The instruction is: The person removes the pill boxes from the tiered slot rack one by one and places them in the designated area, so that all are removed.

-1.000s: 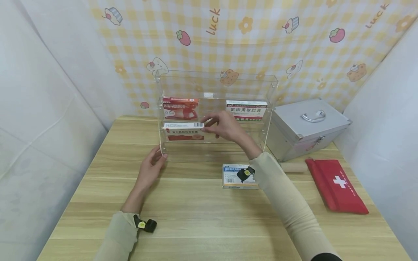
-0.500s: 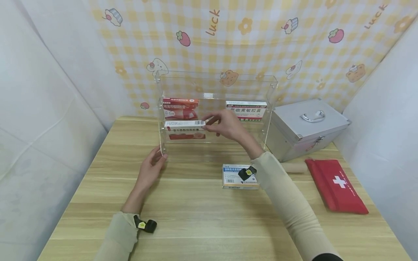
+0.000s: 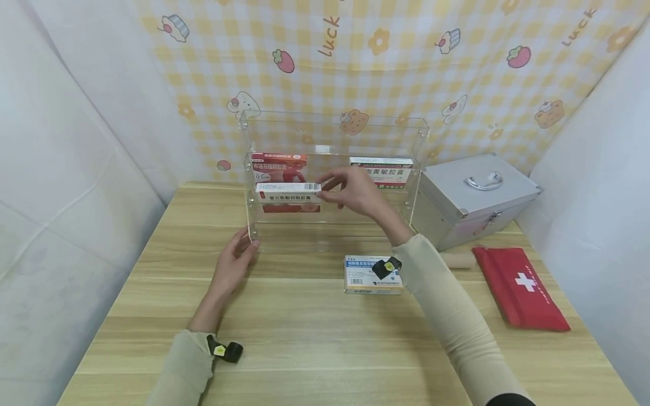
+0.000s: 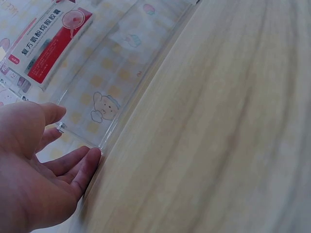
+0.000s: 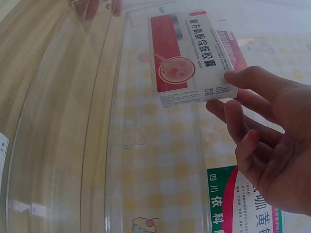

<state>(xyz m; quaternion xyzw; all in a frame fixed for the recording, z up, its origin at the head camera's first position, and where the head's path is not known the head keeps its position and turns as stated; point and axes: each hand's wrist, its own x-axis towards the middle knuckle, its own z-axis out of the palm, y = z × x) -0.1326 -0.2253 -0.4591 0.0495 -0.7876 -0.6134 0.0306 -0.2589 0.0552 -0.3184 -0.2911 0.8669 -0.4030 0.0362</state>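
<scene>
My right hand [image 3: 355, 192] pinches the right end of a white and red medicine box [image 3: 288, 193] between thumb and fingers. The box overlaps the lower tier of a clear acrylic rack [image 3: 325, 223], its top tipped forward. In the right wrist view, its printed front [image 5: 177, 58] faces the camera. My left hand [image 3: 235, 262] holds the rack's lower left corner, its fingertips at the clear edge in the left wrist view. On the tier behind are a red medicine box [image 3: 279, 163] at left and a white-green one [image 3: 388, 175] at right, partly covered by my right hand.
A blue and white medicine box [image 3: 370, 282] lies on the table before the rack, partly under my right wrist. To the right stand a silver metal case [image 3: 477, 192] and a red first-aid pouch [image 3: 523, 287]. A checked curtain [image 3: 304, 67] hangs behind.
The white and red medicine box has risen in my right hand and tipped forward, covering more of the red box behind. My left hand has stayed at the rack's corner.
</scene>
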